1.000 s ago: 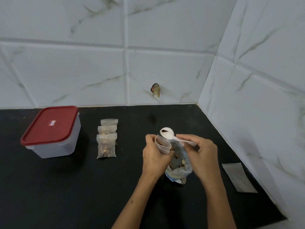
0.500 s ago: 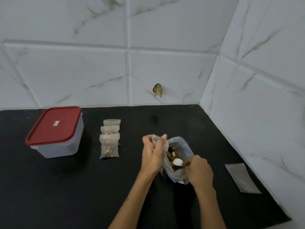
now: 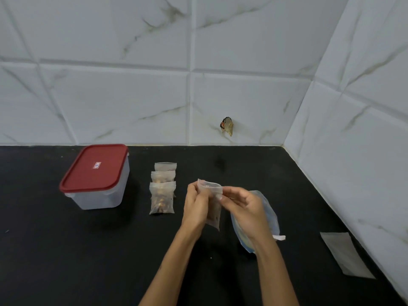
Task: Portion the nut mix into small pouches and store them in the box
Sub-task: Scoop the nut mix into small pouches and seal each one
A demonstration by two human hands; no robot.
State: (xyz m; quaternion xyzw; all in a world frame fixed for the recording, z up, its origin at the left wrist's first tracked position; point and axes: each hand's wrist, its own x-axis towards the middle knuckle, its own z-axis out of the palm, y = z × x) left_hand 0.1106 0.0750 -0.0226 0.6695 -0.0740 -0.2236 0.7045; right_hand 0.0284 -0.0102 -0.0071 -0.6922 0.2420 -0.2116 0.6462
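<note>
Right of the red-lidded box point(image 3: 95, 176), left hand point(image 3: 195, 206) and right hand point(image 3: 240, 208) pinch the pouch point(image 3: 212, 191) mouth; seal evenly, keeping it upright.

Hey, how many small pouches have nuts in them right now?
4. Three lie overlapping in a row on the counter right of the box; the fourth pouch is held by both hands: left hand, right hand. An empty one lies far right.

Small clear pouch point(image 3: 212, 202) held upright, mouth open. Three filled pouches point(image 3: 163, 188) overlapping in a row beside red-lidded box point(image 3: 97, 176), lid closed. Large nut-mix bag point(image 3: 266, 215) lying on counter.
</note>
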